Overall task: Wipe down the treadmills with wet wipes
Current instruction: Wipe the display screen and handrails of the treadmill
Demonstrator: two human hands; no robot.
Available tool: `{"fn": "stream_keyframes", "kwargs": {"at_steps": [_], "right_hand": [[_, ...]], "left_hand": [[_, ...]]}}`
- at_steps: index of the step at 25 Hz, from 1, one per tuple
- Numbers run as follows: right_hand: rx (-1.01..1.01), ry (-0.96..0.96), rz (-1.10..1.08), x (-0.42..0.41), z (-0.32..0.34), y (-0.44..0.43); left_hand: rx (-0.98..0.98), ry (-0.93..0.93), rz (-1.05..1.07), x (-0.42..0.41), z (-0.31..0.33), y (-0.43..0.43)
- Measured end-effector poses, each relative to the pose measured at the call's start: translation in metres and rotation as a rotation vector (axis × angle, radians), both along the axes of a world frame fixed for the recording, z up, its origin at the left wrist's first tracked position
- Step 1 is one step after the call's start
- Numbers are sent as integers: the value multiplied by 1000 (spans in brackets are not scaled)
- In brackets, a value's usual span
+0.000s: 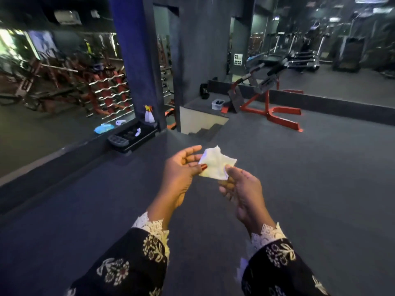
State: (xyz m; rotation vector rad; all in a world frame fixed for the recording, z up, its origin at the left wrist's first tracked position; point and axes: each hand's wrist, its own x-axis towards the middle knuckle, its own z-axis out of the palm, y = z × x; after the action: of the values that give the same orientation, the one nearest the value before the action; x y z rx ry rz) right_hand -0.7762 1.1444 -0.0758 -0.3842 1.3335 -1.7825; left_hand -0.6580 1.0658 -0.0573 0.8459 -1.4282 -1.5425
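A white wet wipe (215, 163), crumpled and partly unfolded, hangs between both my hands over the grey gym floor. My left hand (183, 169) pinches its left edge with the thumb, the other fingers stretched out. My right hand (241, 189) pinches its lower right corner between thumb and curled fingers. Treadmills (303, 58) show far off at the upper right, in what looks like a wall mirror. A blue wipes pack (104, 128) lies on the ledge at the left.
A black tray (132, 135) rests on the low ledge by a blue pillar (136, 60), with a white spray bottle (149, 115) behind it. A stairwell (205, 127) drops ahead. A red-framed bench (271, 107) stands at the right. Barbell racks (111, 97) appear at the left.
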Motion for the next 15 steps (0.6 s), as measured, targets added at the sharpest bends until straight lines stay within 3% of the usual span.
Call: {"fn": "stream_keyframes", "kwargs": {"at_steps": [5,9,11,15], "right_hand": [[-14,-84,71,-85,-6,-136],[-61,-70,176,-107,2,-252],[-61,-8,301,-88,5,-316],[-40,52,663,9,0,-418]], "left_hand": [[-142,-69,29,-72,0,-119],[-254,-269,65,-71,-8,-197],[-221,-306,194,-49,-7,-237],[-85,-193,616,29,-14,-300]]}}
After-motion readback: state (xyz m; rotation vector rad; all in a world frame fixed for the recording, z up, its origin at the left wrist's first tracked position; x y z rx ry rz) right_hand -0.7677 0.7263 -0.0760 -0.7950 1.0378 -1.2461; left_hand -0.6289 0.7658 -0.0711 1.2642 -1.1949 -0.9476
